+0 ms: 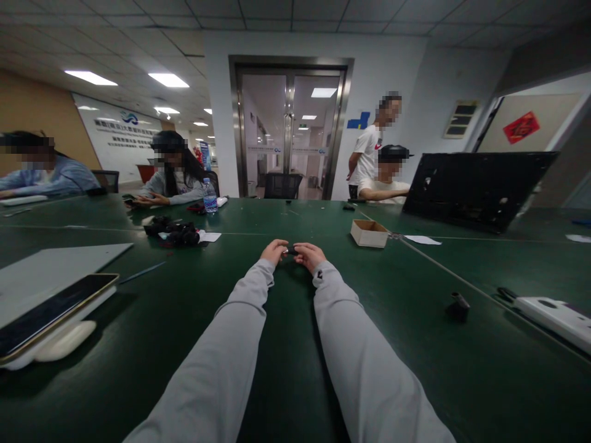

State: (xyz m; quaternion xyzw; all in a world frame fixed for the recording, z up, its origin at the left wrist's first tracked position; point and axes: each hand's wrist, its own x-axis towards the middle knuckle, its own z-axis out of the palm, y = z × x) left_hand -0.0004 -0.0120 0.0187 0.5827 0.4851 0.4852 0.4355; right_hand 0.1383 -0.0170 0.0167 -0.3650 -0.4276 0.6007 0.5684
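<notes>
Left grip: the left hand point(273, 251) is closed to a pinch, fingertips at the silvery end of a small dark piece point(292, 250).
Right grip: the right hand point(308, 255) is curled round the dark end, thumb and fingers nearly together.
Dark piece: between the two grips, just above the worktop point(286, 381); its exact form is too small to tell.
Handling: best steadied in the right grip while the left fingertips work lightly at the silvery end, both ends in line, without twisting or prying. Working low would shorten any drop.
Box point(369, 239): beyond and right of the grips; no print readable.
Black part point(458, 306): right of the grips and nearer the body, unmarked as far as shows.
Bottle point(210, 200): beyond and left; blue label, brand unreadable.
Cuff mark point(319, 275): small dark logo beside the right grip, unclear.
Red paper point(521, 127): far right, tilted, reads 福.
Wall sign point(124, 132): far left, Chinese lettering under a blue logo, mostly blurred.
</notes>
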